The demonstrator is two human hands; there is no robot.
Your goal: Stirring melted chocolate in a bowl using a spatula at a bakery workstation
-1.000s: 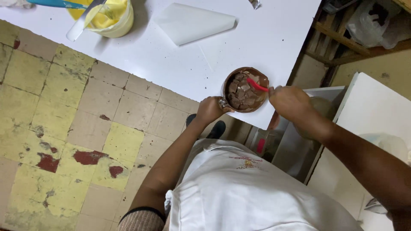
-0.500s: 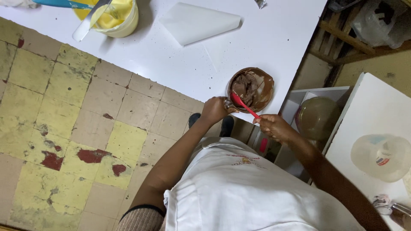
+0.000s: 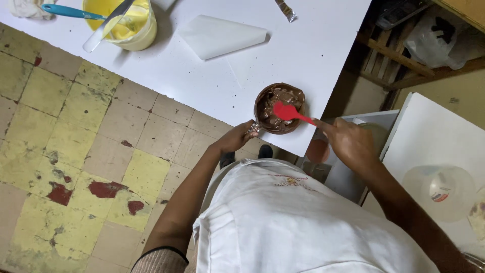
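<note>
Single view, from my head, looking steeply down past my chest. My left hand [image 3: 236, 139] and right hand [image 3: 348, 142] sit mid-frame, fairly near. Floor lies left of left hand, white table [image 3: 202, 76] beyond both hands.

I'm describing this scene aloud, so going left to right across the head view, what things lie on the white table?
Blue-handled tool → yellow bowl → white piping bag → brown bowl with the red spatula.
</note>
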